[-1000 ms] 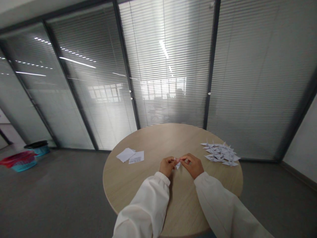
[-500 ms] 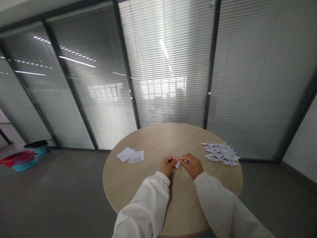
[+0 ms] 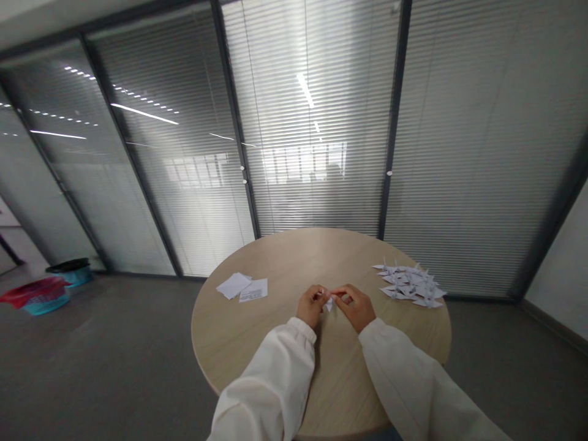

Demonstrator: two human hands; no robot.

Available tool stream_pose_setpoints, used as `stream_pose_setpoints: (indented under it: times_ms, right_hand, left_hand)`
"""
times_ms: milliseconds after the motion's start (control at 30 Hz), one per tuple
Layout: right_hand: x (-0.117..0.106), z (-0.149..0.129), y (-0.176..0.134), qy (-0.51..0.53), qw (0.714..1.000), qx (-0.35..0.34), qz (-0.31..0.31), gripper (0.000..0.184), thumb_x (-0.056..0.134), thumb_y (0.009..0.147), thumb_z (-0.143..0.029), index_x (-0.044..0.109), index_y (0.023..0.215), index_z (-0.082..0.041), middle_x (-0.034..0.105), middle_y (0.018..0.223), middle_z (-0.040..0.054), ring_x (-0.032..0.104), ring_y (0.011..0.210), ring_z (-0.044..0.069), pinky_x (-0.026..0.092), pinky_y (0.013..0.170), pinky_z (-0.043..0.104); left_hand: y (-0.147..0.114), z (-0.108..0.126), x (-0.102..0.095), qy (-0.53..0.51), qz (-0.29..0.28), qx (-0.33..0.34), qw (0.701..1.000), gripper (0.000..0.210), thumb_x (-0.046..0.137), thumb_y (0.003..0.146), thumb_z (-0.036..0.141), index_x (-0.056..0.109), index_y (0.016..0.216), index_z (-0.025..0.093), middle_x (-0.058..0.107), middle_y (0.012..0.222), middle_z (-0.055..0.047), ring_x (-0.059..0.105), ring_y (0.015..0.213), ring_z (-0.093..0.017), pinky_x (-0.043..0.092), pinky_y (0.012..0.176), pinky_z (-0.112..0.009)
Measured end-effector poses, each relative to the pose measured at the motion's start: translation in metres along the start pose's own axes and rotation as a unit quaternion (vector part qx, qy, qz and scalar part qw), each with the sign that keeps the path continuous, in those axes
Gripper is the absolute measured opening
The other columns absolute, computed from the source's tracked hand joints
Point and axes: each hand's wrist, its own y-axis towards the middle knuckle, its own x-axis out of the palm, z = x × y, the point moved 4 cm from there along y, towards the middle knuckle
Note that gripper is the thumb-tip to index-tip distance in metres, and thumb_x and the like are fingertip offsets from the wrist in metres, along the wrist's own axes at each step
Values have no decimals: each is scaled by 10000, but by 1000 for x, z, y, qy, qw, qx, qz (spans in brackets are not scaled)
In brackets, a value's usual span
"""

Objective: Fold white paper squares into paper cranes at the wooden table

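Note:
Over the middle of the round wooden table (image 3: 285,361), my left hand (image 3: 312,304) and my right hand (image 3: 354,306) meet, fingertips nearly touching. Between them is a small folded piece of white paper (image 3: 329,304), pinched by both hands. Most of the paper is hidden behind my fingers; a pointed part shows below them. To the right lies a pile of folded white paper cranes (image 3: 411,285). On the left are a few flat white paper sheets (image 3: 234,286), one with print on it.
Behind the table stands a glass partition with blinds (image 3: 321,202) and dark frames. On the floor at the far left are a bin with a red liner (image 3: 41,297) and another with a black liner (image 3: 73,272).
My fingers have shifted slightly around the folded paper, and more of its pointed lower part shows. The pile and the flat sheets have stayed where they were.

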Motion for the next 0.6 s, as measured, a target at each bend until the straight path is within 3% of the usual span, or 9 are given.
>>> stream_pose_setpoints:
  times_ms: [433,600]
  right_hand:
    - [12,3,-2,-14,996,-20,-90,206,344,855,-314,493,778,-195,528,736,6,497,698,137,405,656,249]
    - [9,-1,-2,15,995,3,-97,188,356,842,-292,479,735,-199,487,672,-14,470,626,124,381,564,217]
  left_hand:
    - [-3,3,4,87,-43,27,995,245,463,758,415,501,697,181,434,599,38,442,513,-81,349,413,-165]
    - [-4,5,5,88,-55,32,994,269,440,768,435,485,693,180,422,596,37,432,499,-86,347,392,-174]
